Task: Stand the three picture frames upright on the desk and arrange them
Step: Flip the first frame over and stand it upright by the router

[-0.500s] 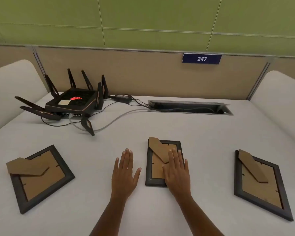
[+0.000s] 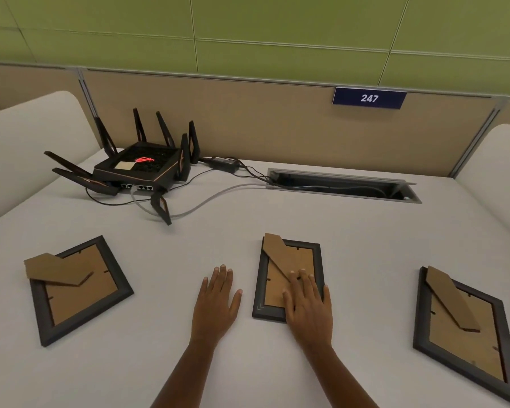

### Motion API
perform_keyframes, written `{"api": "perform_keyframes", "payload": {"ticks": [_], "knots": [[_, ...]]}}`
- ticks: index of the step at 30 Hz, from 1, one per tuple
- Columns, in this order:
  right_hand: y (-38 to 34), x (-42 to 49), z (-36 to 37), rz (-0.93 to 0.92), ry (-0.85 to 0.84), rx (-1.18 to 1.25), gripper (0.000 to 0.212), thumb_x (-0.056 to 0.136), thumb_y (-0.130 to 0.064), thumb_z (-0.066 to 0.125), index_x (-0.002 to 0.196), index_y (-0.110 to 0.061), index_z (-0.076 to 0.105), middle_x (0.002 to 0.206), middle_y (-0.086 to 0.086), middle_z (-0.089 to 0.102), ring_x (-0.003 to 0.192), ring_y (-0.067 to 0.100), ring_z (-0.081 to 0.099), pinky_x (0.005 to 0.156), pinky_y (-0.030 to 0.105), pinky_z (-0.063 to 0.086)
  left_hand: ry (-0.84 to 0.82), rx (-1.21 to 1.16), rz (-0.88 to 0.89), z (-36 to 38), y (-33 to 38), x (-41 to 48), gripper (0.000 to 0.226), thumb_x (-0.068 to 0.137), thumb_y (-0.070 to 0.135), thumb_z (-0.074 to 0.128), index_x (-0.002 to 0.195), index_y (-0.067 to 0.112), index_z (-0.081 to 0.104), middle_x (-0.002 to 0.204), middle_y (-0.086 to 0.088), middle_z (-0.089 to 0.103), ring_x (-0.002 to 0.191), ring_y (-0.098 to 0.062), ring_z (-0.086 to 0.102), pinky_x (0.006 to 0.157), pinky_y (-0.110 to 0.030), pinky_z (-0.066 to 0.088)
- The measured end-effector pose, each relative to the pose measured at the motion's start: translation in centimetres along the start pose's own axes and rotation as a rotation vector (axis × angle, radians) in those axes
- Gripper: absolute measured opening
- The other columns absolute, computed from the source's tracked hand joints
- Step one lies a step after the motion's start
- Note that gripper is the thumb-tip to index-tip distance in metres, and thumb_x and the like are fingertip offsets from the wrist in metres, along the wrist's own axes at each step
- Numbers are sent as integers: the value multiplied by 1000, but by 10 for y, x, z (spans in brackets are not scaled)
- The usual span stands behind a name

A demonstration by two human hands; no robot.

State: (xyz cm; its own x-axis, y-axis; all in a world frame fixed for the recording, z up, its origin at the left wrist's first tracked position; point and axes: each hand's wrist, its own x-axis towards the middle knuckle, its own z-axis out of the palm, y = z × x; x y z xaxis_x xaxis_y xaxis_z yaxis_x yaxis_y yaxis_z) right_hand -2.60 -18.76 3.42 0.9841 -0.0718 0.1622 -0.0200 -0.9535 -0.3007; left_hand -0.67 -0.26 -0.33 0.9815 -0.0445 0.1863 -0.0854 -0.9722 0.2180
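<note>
The right hand (image 2: 308, 307) lies flat, fingers spread, on the lower right corner of the middle frame (image 2: 289, 275), pressing without gripping. The left hand (image 2: 217, 301) rests open and empty on the desk (image 2: 365, 231) just left of it. All three frames lie face down: the left frame (image 2: 77, 290) at lower left, the right frame (image 2: 465, 334) at lower right. A router (image 2: 139, 169) sits at upper left.
</note>
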Motion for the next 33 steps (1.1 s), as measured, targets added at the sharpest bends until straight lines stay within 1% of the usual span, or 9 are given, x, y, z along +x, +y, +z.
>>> {"api": "perform_keyframes", "payload": {"ticks": [1, 3, 5, 11, 14, 19, 25, 30, 33], "knots": [[0, 0, -2, 0, -11, 5, 62, 94, -44, 6, 118, -17, 56, 119, 10, 66, 110, 28, 62, 89, 51, 48, -1, -15, 5, -3, 1, 0, 73, 96, 44, 2, 115, 8, 63, 118, -10, 68, 108, -25, 65, 114, -20, 19], [0, 0, -2, 0, -11, 13, 62, 94, -45, 6, 118, -17, 56, 120, 10, 65, 111, 28, 61, 90, 51, 48, -5, -41, -23, -5, 2, -2, 75, 96, 42, 0, 112, 11, 66, 115, -7, 70, 105, -21, 67, 92, -31, 50], [0, -1, -3, 0, -12, 23, 63, 94, -45, 7, 118, -16, 58, 120, 11, 65, 111, 29, 61, 90, 52, 47, -3, -52, -56, -8, 3, -2, 74, 96, 41, 1, 111, 11, 67, 114, -7, 71, 104, -21, 68, 80, -38, 56], [-2, -1, -4, 3, -23, 3, 65, 94, -46, 5, 119, -17, 57, 123, 10, 63, 113, 27, 60, 93, 51, 46, 4, -24, -42, -7, 1, 0, 73, 96, 40, 1, 110, 13, 67, 114, -5, 70, 105, -19, 67, 91, -31, 51], [-3, -2, -3, 4, -7, -5, 64, 93, -47, 5, 120, -17, 55, 123, 10, 63, 111, 27, 61, 91, 52, 47, -15, 14, -38, -7, 1, -1, 72, 97, 39, 2, 111, 12, 67, 115, -8, 70, 106, -21, 66, 108, -29, 24], [-7, -4, -5, 24, -6, -39, 59, 93, -47, 4, 121, -18, 47, 121, 13, 64, 108, 30, 63, 88, 58, 46, -90, 5, 10, -8, -5, -1, 68, 96, 41, 4, 115, 16, 64, 118, -5, 68, 109, -19, 65, 115, -22, -8], [-35, 3, -3, 60, 24, -59, 61, 93, -49, 8, 120, -11, 49, 116, 18, 66, 105, 36, 63, 85, 62, 46, -71, -26, 41, -22, -39, 9, 53, 97, 39, 4, 123, 15, 43, 118, -7, 68, 109, -20, 65, 115, -26, -4], [-84, 19, 6, -40, 11, -37, 67, 93, -50, 8, 119, -9, 55, 117, 17, 66, 108, 34, 62, 84, 55, 50, 4, -7, 11, -37, -79, 26, 57, 97, 39, 4, 122, 12, 47, 118, -10, 68, 108, -23, 65, 115, -26, -2], [-119, 26, 18, -117, -16, 8, 65, 94, -49, 9, 119, -11, 55, 118, 15, 65, 111, 32, 60, 87, 52, 49, -13, -6, -41, -51, -104, 31, 70, 97, 40, 2, 114, 12, 63, 115, -9, 70, 106, -22, 66, 107, -29, 32]]}}
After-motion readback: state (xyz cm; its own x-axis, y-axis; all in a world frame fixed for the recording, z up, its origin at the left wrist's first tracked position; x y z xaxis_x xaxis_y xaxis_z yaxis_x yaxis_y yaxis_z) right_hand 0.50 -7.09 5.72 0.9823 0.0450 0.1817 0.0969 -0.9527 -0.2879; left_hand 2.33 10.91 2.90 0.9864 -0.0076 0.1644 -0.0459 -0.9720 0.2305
